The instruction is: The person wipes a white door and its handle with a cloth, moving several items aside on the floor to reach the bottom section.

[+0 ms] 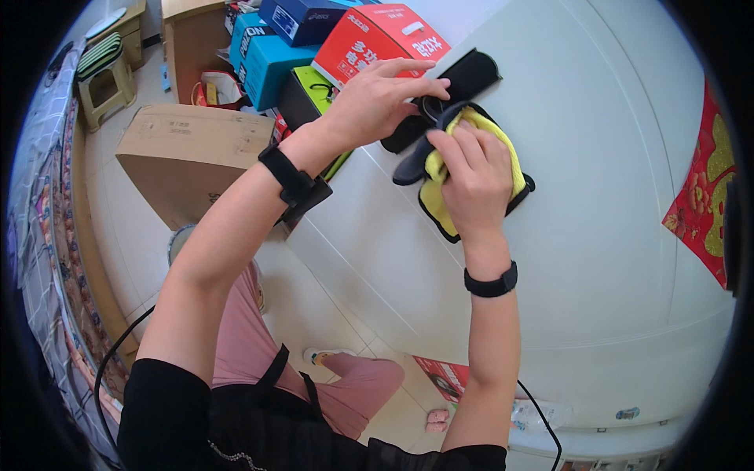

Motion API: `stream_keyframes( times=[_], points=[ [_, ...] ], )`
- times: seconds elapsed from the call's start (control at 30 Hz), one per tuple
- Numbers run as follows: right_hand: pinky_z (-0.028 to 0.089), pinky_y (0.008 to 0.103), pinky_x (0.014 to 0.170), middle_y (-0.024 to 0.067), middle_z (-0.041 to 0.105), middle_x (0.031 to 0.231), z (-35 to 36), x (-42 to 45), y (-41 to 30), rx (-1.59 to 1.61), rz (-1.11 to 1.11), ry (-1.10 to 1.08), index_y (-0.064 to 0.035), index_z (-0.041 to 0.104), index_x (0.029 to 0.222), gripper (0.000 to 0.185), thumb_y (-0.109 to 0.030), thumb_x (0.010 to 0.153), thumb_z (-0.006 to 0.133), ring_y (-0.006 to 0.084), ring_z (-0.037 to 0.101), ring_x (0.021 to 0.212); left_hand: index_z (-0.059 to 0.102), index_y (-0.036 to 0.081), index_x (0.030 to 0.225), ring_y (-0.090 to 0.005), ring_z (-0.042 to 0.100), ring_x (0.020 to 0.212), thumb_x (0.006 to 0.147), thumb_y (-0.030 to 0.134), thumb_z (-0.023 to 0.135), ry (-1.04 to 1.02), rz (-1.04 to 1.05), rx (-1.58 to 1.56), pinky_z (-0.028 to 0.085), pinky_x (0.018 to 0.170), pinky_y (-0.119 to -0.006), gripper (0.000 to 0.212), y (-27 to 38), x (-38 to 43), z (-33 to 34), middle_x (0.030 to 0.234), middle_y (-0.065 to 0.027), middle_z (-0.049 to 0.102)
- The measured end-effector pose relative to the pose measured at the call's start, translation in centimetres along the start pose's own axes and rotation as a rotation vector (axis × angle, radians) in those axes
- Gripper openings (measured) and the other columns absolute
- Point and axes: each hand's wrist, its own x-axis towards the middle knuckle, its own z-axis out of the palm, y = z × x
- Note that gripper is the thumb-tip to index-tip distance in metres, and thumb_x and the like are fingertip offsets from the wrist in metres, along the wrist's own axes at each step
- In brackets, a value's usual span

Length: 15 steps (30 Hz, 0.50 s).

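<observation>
A yellow microfibre cloth (437,203) with a dark grey back and black edging is bunched in my right hand (477,171). The cloth lies against a white door-like panel (589,235), beside a long black handle fitting (474,73). Over the middle of that fitting, my left hand (377,97) has its fingers bent and its thumb below them. Its fingertips meet the dark fitting near the cloth's upper edge; whether they grip it cannot be made out. The cloth covers part of the fitting. Each wrist wears a black band.
A large cardboard box (188,138) stands left of the panel. Behind are a red carton (377,38), a turquoise box (268,59) and a blue shoebox (303,20). A stool (106,76) stands farther left, near a bed (47,194). Red-and-gold decoration (704,188) hangs at right.
</observation>
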Motion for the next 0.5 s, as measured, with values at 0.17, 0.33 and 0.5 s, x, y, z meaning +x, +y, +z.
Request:
stream_keyframes(
  times=[0.17, 0.33, 0.5],
  points=[
    [0.048, 0.0375, 0.087, 0.0041, 0.067, 0.099, -0.1, -1.0, 0.7, -0.025, -0.064, 0.062, -0.0119, 0.070, 0.093, 0.019, -0.007, 0.075, 0.069, 0.0230, 0.063, 0.106, 0.067, 0.024, 0.121, -0.0213, 0.055, 0.127, 0.079, 0.000, 0.074, 0.009, 0.036, 0.057, 0.046, 0.104, -0.044, 0.049, -0.2, 0.4, -0.1, 0.132, 0.0004, 0.064],
    [0.054, 0.0386, 0.086, 0.0052, 0.067, 0.096, -1.0, -1.2, 1.2, -0.011, -0.141, 0.046, -0.0106, 0.071, 0.090, 0.017, -0.005, 0.074, 0.072, 0.0247, 0.066, 0.106, 0.066, 0.024, 0.122, -0.0221, 0.055, 0.129, 0.082, -0.003, 0.070, -0.006, 0.023, 0.024, 0.044, 0.108, -0.047, 0.049, -0.4, 0.0, -0.1, 0.131, -0.0011, 0.064],
    [0.057, 0.0399, 0.087, 0.0074, 0.066, 0.096, -2.2, -2.0, 1.3, 0.034, -0.147, 0.009, -0.0088, 0.071, 0.087, 0.015, -0.002, 0.074, 0.071, 0.0267, 0.066, 0.107, 0.065, 0.024, 0.125, -0.0236, 0.055, 0.129, 0.085, -0.005, 0.065, 0.002, 0.017, 0.019, 0.044, 0.107, -0.047, 0.049, -0.7, -0.3, 0.2, 0.132, -0.0036, 0.063]
  ],
)
